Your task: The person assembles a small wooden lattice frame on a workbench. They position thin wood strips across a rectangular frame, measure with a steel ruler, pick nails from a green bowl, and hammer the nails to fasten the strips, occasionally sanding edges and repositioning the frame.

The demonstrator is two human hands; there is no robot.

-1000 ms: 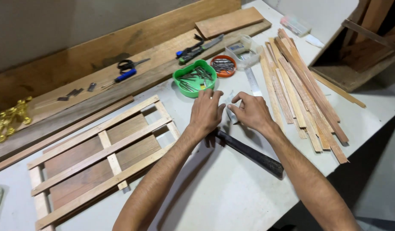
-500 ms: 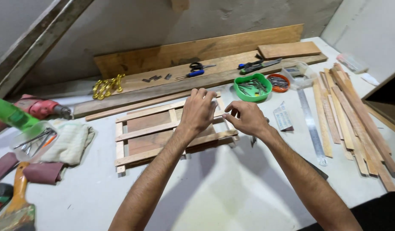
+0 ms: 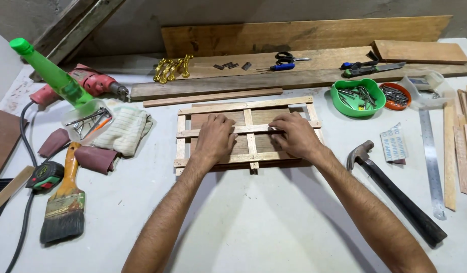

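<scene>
A small wooden frame of pale slats over a brown panel (image 3: 248,108) lies flat on the white table, straight ahead. My left hand (image 3: 215,137) rests palm down on its left half, fingers curled over the middle slat. My right hand (image 3: 294,135) rests on the right half, fingertips pressing the same middle slat near the centre upright. Neither hand grips a tool; whether a small nail is pinched under the fingers cannot be seen.
A black-handled claw hammer (image 3: 395,194) lies right of the frame, then a steel ruler (image 3: 431,162) and wood strips (image 3: 458,151). Green (image 3: 357,96) and orange (image 3: 395,95) bowls hold nails. Paintbrush (image 3: 64,202), tape measure (image 3: 45,174), red drill (image 3: 89,81), green bottle (image 3: 51,73) lie left. Planks lean at the back.
The view has swung left and closer, so the frame sits square in front. Both hands have moved from above the hammer onto the frame's middle slat.
</scene>
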